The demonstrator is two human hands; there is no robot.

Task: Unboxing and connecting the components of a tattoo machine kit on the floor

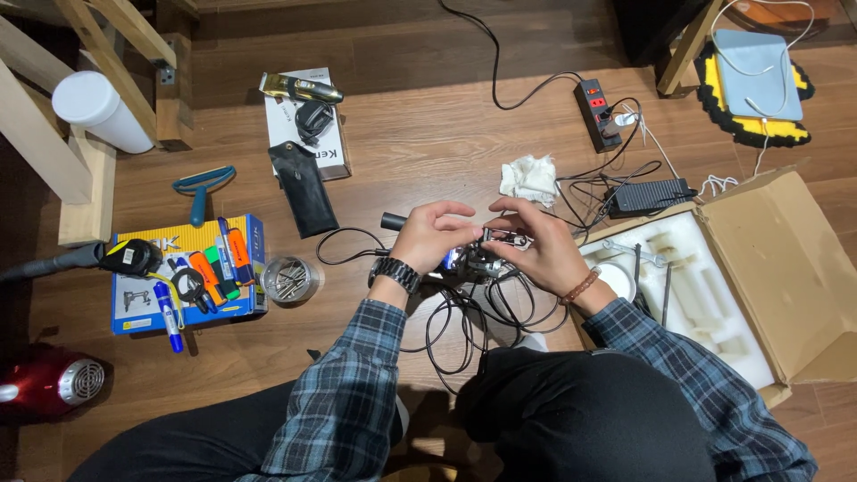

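Wooden floor boards (428, 134) fill the view, seen from above by a person sitting on them in a plaid shirt and dark trousers. The largest thing on the floor is an open cardboard box (786, 268) at the right, lined with white foam (705, 295) that holds a few slim metal tools. At the left lies a blue and yellow box (134, 303) with markers and a tape measure on top, and a small round tin (290, 279) of metal bits just beside it. Farther up are a black pouch (304, 188), a gold hair clipper (299, 87), a black power strip (597, 113) and a crumpled white cloth (529, 178).

Between the knees, a tangle of black cable (464, 321) loops on the floor under the hands. The left hand (428, 236), with a dark wristwatch, and the right hand (540, 245), with a bead bracelet, meet above it, both closed around a small metal device (491, 250). Its long axis runs left to right, with a black cylindrical end (393, 220) poking out to the left past the left hand. The fingers hide most of it, so its exact shape is hard to make out.
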